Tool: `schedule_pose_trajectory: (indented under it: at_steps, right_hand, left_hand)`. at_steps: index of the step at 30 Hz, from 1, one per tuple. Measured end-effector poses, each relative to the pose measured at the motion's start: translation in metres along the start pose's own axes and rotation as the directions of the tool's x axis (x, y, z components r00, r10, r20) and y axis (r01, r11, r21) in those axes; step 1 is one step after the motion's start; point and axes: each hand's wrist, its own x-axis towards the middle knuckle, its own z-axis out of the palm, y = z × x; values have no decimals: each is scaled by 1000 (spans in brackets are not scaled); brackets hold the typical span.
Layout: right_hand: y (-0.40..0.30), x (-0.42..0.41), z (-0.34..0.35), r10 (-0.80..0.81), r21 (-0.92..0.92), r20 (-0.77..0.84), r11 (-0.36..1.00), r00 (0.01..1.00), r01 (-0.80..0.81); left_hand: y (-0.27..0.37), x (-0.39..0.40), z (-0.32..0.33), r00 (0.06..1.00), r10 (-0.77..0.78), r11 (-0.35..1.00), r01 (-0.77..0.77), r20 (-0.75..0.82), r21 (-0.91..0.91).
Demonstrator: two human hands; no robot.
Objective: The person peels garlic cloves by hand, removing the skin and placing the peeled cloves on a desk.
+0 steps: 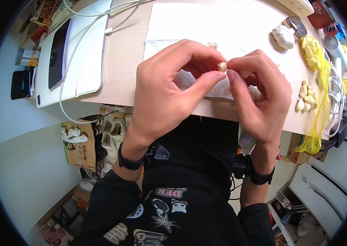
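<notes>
Between the thumb and forefinger of my left hand [168, 84] is a small garlic clove [222, 66], its brownish end facing up at me. The thumb and forefinger of my right hand [261, 89] pinch close together right beside the clove; whether they grip a bit of its skin is too small to tell. Both hands hover over a white paper sheet [179, 21] on the desk, partly hiding it. Loose garlic skin [212, 45] shows behind the fingers. To the right lie several peeled cloves [308, 98] and a whole garlic bulb [283, 37].
A yellow mesh bag [321, 92] hangs over the desk's front edge, near more peeled cloves [310, 53]. Right of it are a coiled white cable [336, 87] and a small handheld fan [333, 46]. At left, a phone [59, 55] lies on a white tablet case [90, 61], crossed by a cable.
</notes>
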Motion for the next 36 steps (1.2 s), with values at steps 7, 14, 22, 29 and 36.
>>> schedule_pose_trajectory:
  at_steps: [7, 14, 22, 29, 36]
  right_hand:
    - [1, 0, 1, -36, 6, -43, 999, 998, 36]
    - [-1, -1, -3, -54, -90, 4, 994, 999, 54]
    - [-1, -2, -3, -22, -112, 42, 993, 999, 26]
    - [0, -3, -1, 12, -136, 14, 991, 1000, -10]
    - [3, -2, 4, 29, -75, -95, 996, 995, -36]
  left_hand:
    - [-1, 1, 0, 997, 74, 989, -75, 8, 128]
    - [0, 0, 2, 989, 146, 973, -142, -12, 183]
    - [0, 0, 3, 990, 138, 971, -132, -16, 200]
    - [-1, 0, 4, 992, 126, 973, -120, -17, 196]
    - [-1, 0, 3, 993, 110, 979, -103, -33, 174]
